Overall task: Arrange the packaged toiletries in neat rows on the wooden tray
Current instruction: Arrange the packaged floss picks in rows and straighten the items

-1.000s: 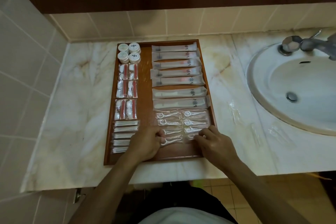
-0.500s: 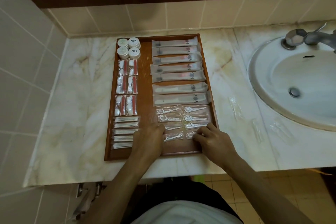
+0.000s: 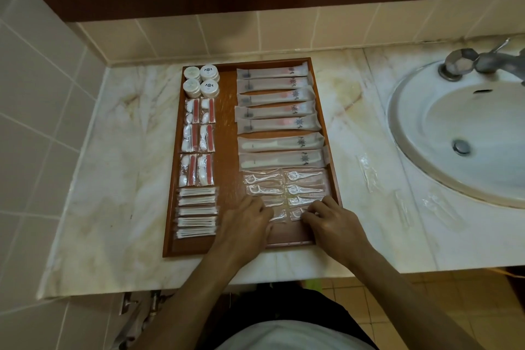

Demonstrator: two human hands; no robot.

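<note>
A marble bench (image 3: pixel 119 167) carries a white sink (image 3: pixel 466 133) on the right and, well apart from it, a wooden tray (image 3: pixel 227 150) filled with packaged toiletries in two columns: long frosted sachets (image 3: pixel 277 111) down the right side, with small white jars (image 3: pixel 201 81), red-and-white packets (image 3: pixel 197 140) and cotton-swab packs (image 3: pixel 197 212) down the left. At the tray's near end the left hand (image 3: pixel 244 224) and right hand (image 3: pixel 332 221) rest on the clear floss-pick packets (image 3: pixel 284 190), which lie in two columns just below the sachets. Both hands' fingers are bent down onto the nearest packets, but whether they pinch or only press them cannot be told.
</note>
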